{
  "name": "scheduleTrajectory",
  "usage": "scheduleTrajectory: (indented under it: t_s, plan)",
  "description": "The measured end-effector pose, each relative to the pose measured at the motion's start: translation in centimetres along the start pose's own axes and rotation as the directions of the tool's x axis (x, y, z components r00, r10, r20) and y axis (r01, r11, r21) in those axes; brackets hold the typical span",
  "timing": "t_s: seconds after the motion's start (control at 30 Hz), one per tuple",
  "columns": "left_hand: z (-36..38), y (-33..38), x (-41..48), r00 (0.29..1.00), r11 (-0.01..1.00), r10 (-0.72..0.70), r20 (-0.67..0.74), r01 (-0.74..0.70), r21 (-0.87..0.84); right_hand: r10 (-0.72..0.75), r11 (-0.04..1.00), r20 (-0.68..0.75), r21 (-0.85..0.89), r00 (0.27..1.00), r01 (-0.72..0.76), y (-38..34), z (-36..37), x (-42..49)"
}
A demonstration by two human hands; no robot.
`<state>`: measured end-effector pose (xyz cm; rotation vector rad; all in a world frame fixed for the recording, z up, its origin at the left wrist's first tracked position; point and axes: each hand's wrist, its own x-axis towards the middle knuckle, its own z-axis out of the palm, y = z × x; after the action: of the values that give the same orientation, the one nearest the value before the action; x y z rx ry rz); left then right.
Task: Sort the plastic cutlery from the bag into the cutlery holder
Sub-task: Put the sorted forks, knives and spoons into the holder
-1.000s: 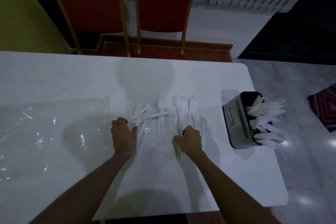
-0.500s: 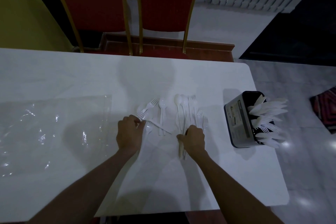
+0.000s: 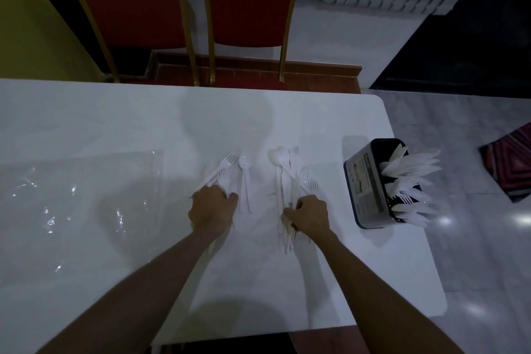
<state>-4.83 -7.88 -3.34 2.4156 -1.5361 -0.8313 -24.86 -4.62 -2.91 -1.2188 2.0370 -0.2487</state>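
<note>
**Both hands closed on loose cutlery at mid-table**

We see the left hand (image 3: 214,207) at the centre of the frame, fingers curled tight around a small bunch of white forks (image 3: 227,162) whose tines fan toward the upper right. Just right of it, one spoon (image 3: 245,178) lies free on the white table (image 3: 86,118). Our right hand (image 3: 311,214) is closed on a bundle of spoons and forks (image 3: 283,169) by their handles. At right of the frame, near the table edge, the dark cutlery holder (image 3: 366,184) stands already crowded with white pieces. The clear plastic bag (image 3: 71,204) lies flat at left.
</note>
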Motion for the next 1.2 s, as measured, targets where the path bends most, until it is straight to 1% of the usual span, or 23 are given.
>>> scheduleTrajectory:
  t_s: [0.1,0.17,0.23,0.3,0.33,0.4,0.47,0.57,0.67,0.83,0.97,1.13,1.2]
  plan:
    - [0.0,-0.3,-1.0,0.993,0.996,0.087,-0.085,-0.087,-0.001,-0.005,1.0,-0.01,0.021,1.0,0.005,0.3,-1.2,0.0]
    - [0.5,0.2,-1.7,0.975,0.979,0.184,-0.127,-0.194,-0.071,-0.003,0.997,-0.027,0.075,1.0,0.005,0.5,-1.9,0.1]
    - [1.6,1.5,-2.1,0.944,0.931,0.32,-0.081,-0.329,-0.157,-0.011,0.994,-0.027,0.112,1.0,0.014,0.6,-2.5,0.3]
    - [3.1,3.2,-2.4,0.917,0.904,0.398,0.034,-0.386,-0.181,-0.04,0.993,-0.003,0.108,0.999,0.04,0.7,-2.9,0.6]
    - [3.9,4.0,-2.5,0.913,0.908,0.399,0.09,-0.379,-0.182,-0.051,0.992,0.005,0.115,0.999,0.05,0.8,-3.1,0.8]
    - [5.2,5.3,-2.7,0.929,0.937,0.329,0.169,-0.299,-0.18,-0.054,0.987,-0.008,0.153,0.999,0.054,1.2,-3.2,1.0]
    - [6.2,6.0,-2.6,0.946,0.963,0.253,0.203,-0.227,-0.146,-0.033,0.978,-0.033,0.206,0.999,0.039,1.5,-3.3,1.0]
    - [6.7,6.2,-2.2,0.954,0.978,0.2,0.222,-0.18,-0.11,-0.034,0.968,-0.03,0.248,0.999,0.041,2.0,-3.7,0.9]
    - [6.1,6.4,-1.9,0.958,0.987,0.154,0.243,-0.14,-0.076,-0.058,0.966,-0.039,0.251,0.998,0.066,2.2,-3.9,0.9]
    - [4.5,5.0,-2.6,0.964,0.994,0.101,0.244,-0.087,-0.067,-0.015,0.959,-0.066,0.282,0.998,0.033,2.2,-4.2,1.1]
    - [3.0,3.4,-3.0,0.97,0.989,0.096,0.223,-0.068,-0.129,-0.001,0.945,-0.046,0.325,0.999,0.015,2.1,-4.3,1.3]
    - [1.4,2.2,-2.5,0.953,0.955,0.048,0.298,0.044,-0.293,0.017,0.933,-0.019,0.359,1.0,-0.009,2.0,-4.3,1.1]
    - [1.1,1.8,-2.4,0.955,0.96,0.067,0.287,0.016,-0.279,0.02,0.931,-0.016,0.366,1.0,-0.012,1.8,-4.3,1.0]
